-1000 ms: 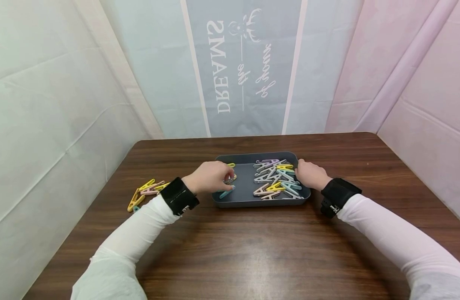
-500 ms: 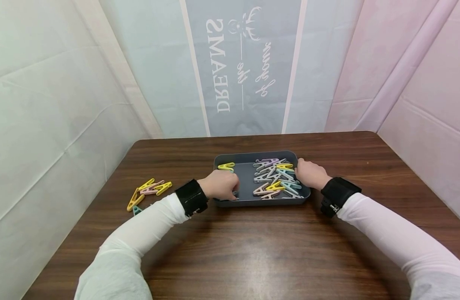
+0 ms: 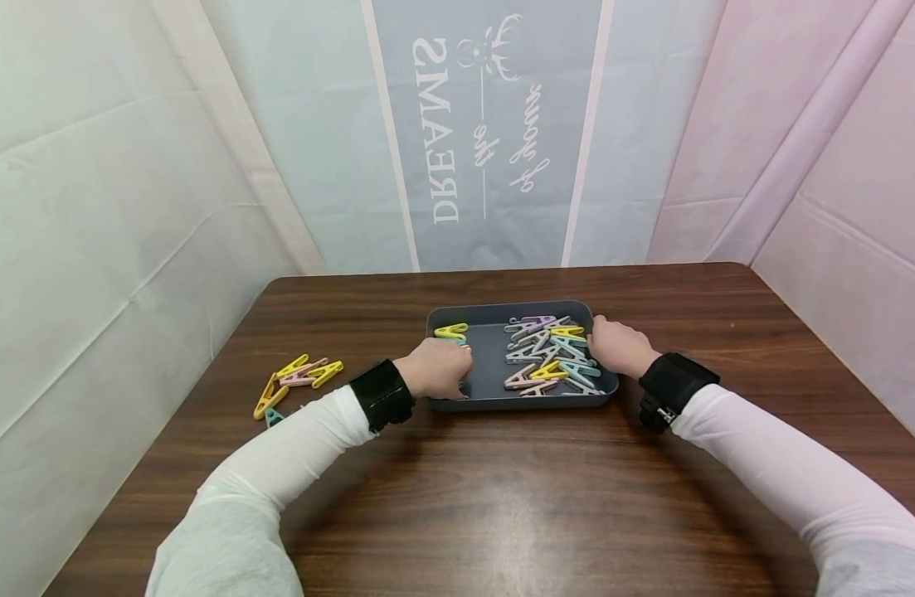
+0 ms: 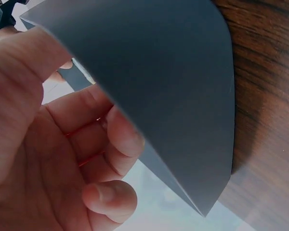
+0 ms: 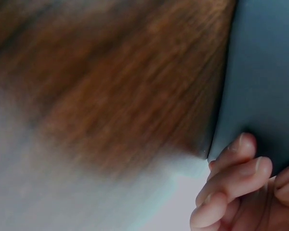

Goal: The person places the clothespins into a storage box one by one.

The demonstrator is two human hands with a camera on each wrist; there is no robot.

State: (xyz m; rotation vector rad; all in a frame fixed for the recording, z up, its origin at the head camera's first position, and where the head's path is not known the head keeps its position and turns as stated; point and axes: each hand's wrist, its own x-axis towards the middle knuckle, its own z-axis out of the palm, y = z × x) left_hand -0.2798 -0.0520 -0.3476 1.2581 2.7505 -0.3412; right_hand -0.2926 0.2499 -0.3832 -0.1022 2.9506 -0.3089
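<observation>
A dark grey tray [image 3: 494, 405] holds many small clothespins in mixed colours, crowded toward its right side. My left hand [image 3: 435, 367] reaches over the tray's left end. In the left wrist view its curled fingers [image 4: 125, 132] come over the rim, and the tray wall hides the thumb tip and whatever they touch inside. Just beyond that hand, a yellow clothespin [image 3: 451, 331] lies in the tray's far left corner. My right hand [image 3: 623, 348] grips the tray's right wall; in the right wrist view its bent fingers [image 5: 245, 173] touch the outer side.
On the wooden table [image 3: 502, 497], left of the tray, lies a loose group of yellow, pink and teal clothespins, a pink clothespin [image 3: 300, 375] among them. My left forearm passes close to a teal clothespin [image 3: 274, 418]. Hanging fabric [image 3: 494, 166] encloses the table's back and sides.
My left hand came down and slightly right and nearer within the tray's left end, uncovering the yellow clothespin there, then stayed almost still. The right hand has kept its place on the tray.
</observation>
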